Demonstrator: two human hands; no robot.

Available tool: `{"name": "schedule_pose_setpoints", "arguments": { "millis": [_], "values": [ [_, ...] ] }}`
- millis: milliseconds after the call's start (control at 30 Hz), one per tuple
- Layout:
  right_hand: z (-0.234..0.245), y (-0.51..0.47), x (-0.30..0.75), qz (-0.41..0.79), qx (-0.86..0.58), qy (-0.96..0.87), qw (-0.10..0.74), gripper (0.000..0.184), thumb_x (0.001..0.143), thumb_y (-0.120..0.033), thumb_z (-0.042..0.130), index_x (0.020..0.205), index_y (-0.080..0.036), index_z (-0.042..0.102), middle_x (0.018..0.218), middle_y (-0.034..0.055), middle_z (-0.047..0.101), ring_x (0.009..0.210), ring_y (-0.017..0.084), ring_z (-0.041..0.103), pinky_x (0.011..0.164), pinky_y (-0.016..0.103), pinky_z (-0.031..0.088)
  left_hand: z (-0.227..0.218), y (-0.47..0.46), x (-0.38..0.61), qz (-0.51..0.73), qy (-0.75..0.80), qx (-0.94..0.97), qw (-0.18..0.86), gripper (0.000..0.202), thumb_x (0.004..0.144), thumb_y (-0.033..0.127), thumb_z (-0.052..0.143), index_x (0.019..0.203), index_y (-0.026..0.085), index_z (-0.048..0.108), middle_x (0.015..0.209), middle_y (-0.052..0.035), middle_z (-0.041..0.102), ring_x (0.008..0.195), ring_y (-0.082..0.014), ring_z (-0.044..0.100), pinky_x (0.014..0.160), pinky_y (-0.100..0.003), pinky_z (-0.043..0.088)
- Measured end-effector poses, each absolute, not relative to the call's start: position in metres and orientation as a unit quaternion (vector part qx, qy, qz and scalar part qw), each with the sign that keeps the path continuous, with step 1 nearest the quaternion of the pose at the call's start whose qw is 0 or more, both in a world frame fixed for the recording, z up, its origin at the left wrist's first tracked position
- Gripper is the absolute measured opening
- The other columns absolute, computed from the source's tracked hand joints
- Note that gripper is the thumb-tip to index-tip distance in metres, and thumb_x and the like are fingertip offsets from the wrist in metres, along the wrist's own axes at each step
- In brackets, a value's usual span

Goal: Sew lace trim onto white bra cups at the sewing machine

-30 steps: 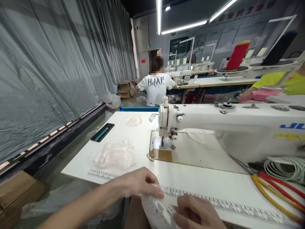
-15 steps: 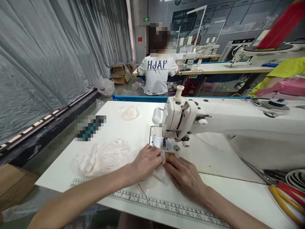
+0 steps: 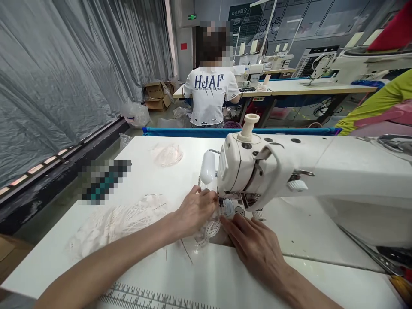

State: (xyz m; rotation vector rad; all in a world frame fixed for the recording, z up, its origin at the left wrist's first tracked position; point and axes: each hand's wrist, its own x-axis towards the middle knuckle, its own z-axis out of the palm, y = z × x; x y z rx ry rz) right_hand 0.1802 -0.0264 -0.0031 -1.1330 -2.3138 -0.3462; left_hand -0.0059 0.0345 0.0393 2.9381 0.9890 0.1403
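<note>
My left hand point(image 3: 197, 212) is closed on a piece of white lace fabric point(image 3: 211, 230) just left of the needle area of the white sewing machine point(image 3: 246, 167). On the other side of the lace, my right hand point(image 3: 254, 240) presses its bent fingers together at the fabric's edge, its thumb mostly hidden. The lace lies on the machine bed, its upper part covered by my left fingers. Loose dark threads trail from it. A heap of white lace pieces point(image 3: 119, 223) rests left of my left forearm.
A pale lace piece point(image 3: 168, 155) lies farther back on the white table point(image 3: 141, 148). A printed ruler point(image 3: 144, 298) runs along the front edge. Scissors point(image 3: 370, 251) lie at right. Beyond the table, a person in a white T-shirt point(image 3: 212, 94) sits at another sewing table.
The view has shifted closer to the sewing machine. Both hands have moved forward with the lace, nearer the needle area. More of the lace's scalloped edge shows between them.
</note>
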Motion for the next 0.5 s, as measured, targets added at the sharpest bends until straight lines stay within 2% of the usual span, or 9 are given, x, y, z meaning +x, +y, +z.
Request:
{"name": "schedule_pose_setpoints", "arguments": {
  "millis": [133,200,333,500],
  "values": [
    [-0.007,-0.023,0.183,-0.147,-0.446,-0.851,0.237,0.038,0.082,-0.002,0.036,0.106,-0.015,0.063,0.068,0.0041,0.060,0.048,0.012,0.047,0.050,0.026,0.023,0.040,0.043,-0.003,0.045,0.327,0.944,0.019,0.021,0.068,-0.005,0.042,0.068,0.015,0.046,0.074,0.0010,0.050,0.061,-0.0095,0.042,0.085,-0.032,0.033],
    [-0.008,-0.023,0.184,-0.154,-0.454,-0.848,0.223,0.040,0.082,-0.002,0.036,0.110,-0.016,0.062,0.068,0.0040,0.061,0.048,0.012,0.048,0.050,0.027,0.022,0.038,0.046,-0.003,0.071,0.322,0.944,0.027,0.021,0.068,-0.004,0.040,0.063,0.016,0.039,0.068,0.0030,0.046,0.057,-0.0087,0.038,0.086,-0.031,0.032],
    [-0.008,-0.022,0.184,-0.162,-0.458,-0.848,0.211,0.039,0.085,-0.005,0.036,0.112,-0.016,0.061,0.071,0.0050,0.062,0.049,0.012,0.049,0.050,0.027,0.021,0.033,0.050,-0.003,0.119,0.323,0.938,0.039,0.023,0.068,-0.003,0.037,0.058,0.018,0.031,0.063,0.0037,0.042,0.058,-0.0093,0.040,0.087,-0.032,0.032],
    [-0.006,-0.021,0.183,-0.158,-0.451,-0.850,0.223,0.037,0.085,-0.004,0.037,0.112,-0.015,0.060,0.069,0.0045,0.062,0.050,0.012,0.050,0.050,0.027,0.022,0.030,0.049,-0.002,0.117,0.317,0.941,0.033,0.019,0.065,0.000,0.039,0.060,0.018,0.037,0.064,0.0019,0.047,0.064,-0.0123,0.047,0.088,-0.036,0.033]
  ]
}}
